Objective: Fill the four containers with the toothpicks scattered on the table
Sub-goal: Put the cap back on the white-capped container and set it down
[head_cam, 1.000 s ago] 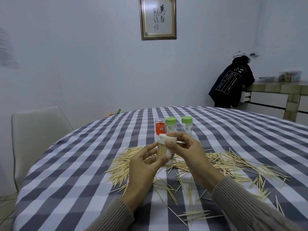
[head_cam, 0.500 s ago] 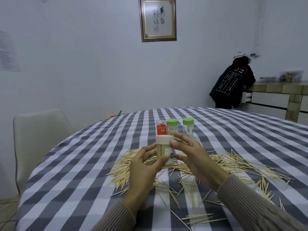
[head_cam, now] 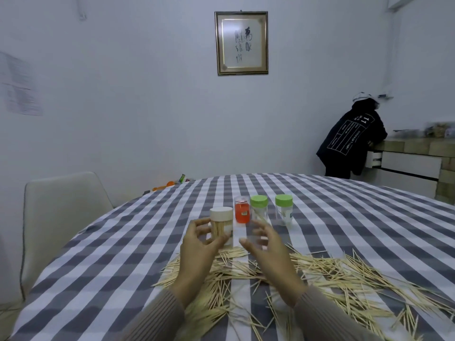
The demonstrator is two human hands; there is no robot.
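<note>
A person is sitting at a round table point(head_cam: 103, 257) w/ a grey-and-white check cloth, working thru a toothpick-sorting job. The left hand point(head_cam: 197, 244) is curling thumb and fingers round a white-capped jar point(head_cam: 221, 226) packed w/ toothpicks, apparently setting it upright at the left end of the row; whether its base is touching the cloth cannot be told. The right hand point(head_cam: 264, 244) is hovering just beside it, fingers loosely spread, gripping nothing, motion-blurred.

Three other containers are standing upright further back: a red jar point(head_cam: 241, 210) w/ clear lid, then two clear jars w/ green caps, the near one point(head_cam: 259, 209) and the far-right one point(head_cam: 284, 209). The green pair are looking mostly empty, a few picks inside at most. The row is probably being kept clear of the pile so nothing gets knocked over while scooping.

The loose toothpicks point(head_cam: 332, 274) are lying flat on the cloth between the person and the jars, spreading mostly to the right. No common heading: long axes are fanning many ways, many crossing. Picks in the held jar are standing vertical, packed side by side.

Judgement: one jar appears done, capped; next likely needs a green cap off and a bundle aligned lengthwise before loading.

In the background, a chair point(head_cam: 61, 217), a framed scroll point(head_cam: 241, 43) on the wall, and a figure in a black jacket point(head_cam: 349, 141) at a counter.
</note>
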